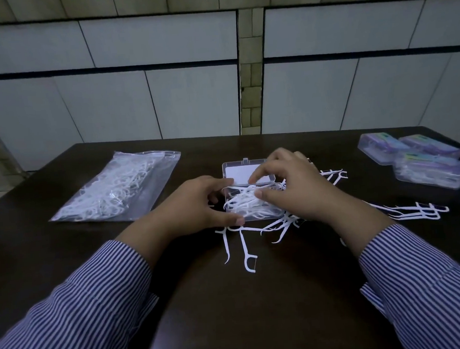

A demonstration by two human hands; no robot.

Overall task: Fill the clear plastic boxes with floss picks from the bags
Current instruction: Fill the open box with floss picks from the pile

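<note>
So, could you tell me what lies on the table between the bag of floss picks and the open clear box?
In the head view, only the left hand lies between the bag and the box; the dark table there is otherwise bare.

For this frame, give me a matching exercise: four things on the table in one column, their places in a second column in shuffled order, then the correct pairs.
Things:
1. bag of floss picks
2. open clear box
3. stack of closed boxes
4. two loose floss picks

Places:
A. far right of the table
B. centre, between the left hand and the right hand
C. left side of the table, lying flat
D. on the table just nearer the camera than the open box

Pairs: 1-C, 2-B, 3-A, 4-D
</note>
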